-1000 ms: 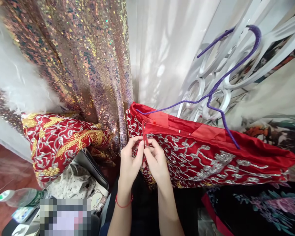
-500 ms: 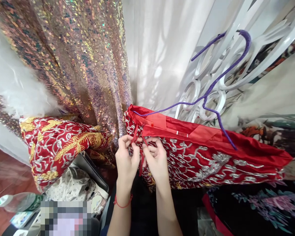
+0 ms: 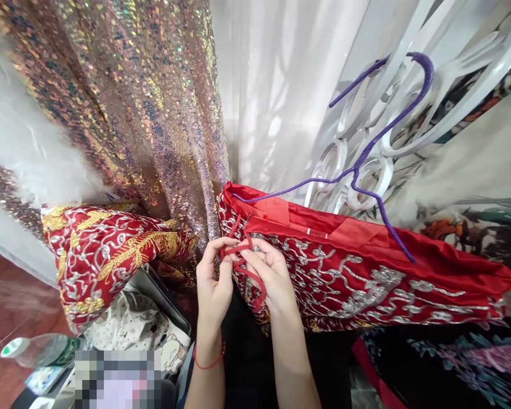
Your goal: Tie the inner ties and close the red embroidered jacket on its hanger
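Note:
A red garment [image 3: 336,284] with silver embroidery hangs from a purple hanger [image 3: 377,136], its satin-lined upper edge spread open. From its left end run red cord ties [image 3: 252,274]. My left hand [image 3: 215,278] pinches one cord between thumb and fingertips. Close beside it, my right hand [image 3: 270,272] grips cord too, its thumb and index finger pressed together. The cords cross and loop between the two hands; whether they are knotted I cannot tell. A thin red string bracelet [image 3: 210,363] circles my left wrist.
Left of the hands lies red fabric with gold and silver embroidery [image 3: 111,244], near a black bag or case [image 3: 164,298]. A plastic bottle [image 3: 46,348] lies at lower left. Sequined cloth [image 3: 153,113] hangs behind, beside a white openwork frame [image 3: 366,165]. Black floral fabric [image 3: 464,358] sits lower right.
The cords have shifted from hanging down between the hands to crossing over the fingers in a loop. My right hand has turned slightly, and a cord end now lies by it.

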`<state>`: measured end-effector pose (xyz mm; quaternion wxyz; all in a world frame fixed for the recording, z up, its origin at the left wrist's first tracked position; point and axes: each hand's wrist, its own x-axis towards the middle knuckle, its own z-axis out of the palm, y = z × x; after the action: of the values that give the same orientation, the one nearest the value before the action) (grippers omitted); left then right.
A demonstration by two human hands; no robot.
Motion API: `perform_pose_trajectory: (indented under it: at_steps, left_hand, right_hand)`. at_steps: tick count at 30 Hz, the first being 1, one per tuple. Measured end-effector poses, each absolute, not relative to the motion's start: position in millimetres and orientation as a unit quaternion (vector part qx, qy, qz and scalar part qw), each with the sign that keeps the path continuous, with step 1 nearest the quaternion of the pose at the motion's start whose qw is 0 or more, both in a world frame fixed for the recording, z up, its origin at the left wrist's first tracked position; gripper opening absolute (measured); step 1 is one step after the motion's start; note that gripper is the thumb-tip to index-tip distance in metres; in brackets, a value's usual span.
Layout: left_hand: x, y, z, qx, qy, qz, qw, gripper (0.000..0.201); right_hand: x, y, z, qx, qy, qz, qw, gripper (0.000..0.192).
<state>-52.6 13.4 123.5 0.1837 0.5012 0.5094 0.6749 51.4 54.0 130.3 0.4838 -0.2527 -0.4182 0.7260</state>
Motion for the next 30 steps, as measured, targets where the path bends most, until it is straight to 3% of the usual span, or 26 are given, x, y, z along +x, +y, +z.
perform_pose_trajectory:
  at_steps: [7, 13, 19, 22, 30]
  left_hand:
    - [-53.0, 15.1, 124.1, 0.503, 0.575, 0.635, 0.117, 0.011]
    - [-48.9, 17.7, 120.1, 0.435, 0.54, 0.697, 0.179, 0.037]
    - [-51.7, 20.8, 115.7, 0.389, 0.464, 0.745, 0.281, 0.069]
    - [-55.4, 20.5, 113.8, 0.392, 0.434, 0.74, 0.333, 0.07]
    - [-68.7, 15.8, 95.0, 0.425, 0.474, 0.709, 0.305, 0.066]
  right_hand:
    - [53.5, 49.5, 123.5, -0.283, -0.498, 0.627, 0.528, 0.022]
    - [49.6, 44.7, 120.9, -0.316, -0.573, 0.503, 0.565, 0.024]
    - [46.8, 42.8, 111.0, -0.277, -0.557, 0.611, 0.49, 0.041]
    - [47.3, 42.1, 109.5, -0.285, -0.563, 0.608, 0.482, 0.043]
    - [49.8, 46.6, 111.0, -0.295, -0.565, 0.596, 0.489, 0.028]
